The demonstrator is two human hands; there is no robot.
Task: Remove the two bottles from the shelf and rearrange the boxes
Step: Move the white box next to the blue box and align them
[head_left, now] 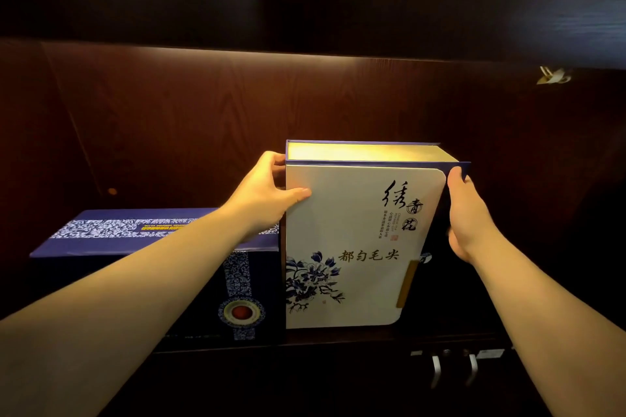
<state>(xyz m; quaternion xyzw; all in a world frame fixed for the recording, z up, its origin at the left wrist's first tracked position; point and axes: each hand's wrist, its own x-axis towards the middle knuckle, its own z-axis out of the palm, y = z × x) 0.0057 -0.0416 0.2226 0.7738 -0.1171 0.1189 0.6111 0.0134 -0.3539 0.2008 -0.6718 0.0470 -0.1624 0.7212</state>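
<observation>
A tall white box [352,247] with blue flowers and black calligraphy stands upright on the dark wooden shelf [338,337]. My left hand [267,193] grips its upper left edge, thumb across the front face. My right hand [467,213] holds its upper right edge. To the left, touching the white box, sits a lower dark blue box [159,234] with white patterned bands and a red round emblem; my left forearm crosses over it. No bottles are in view.
The shelf's back panel [203,118] is lit from above by a strip under the upper shelf board [305,20]. A small pale fitting [554,75] hangs at the upper right. Two metal handles [454,371] show on cabinet doors below the shelf.
</observation>
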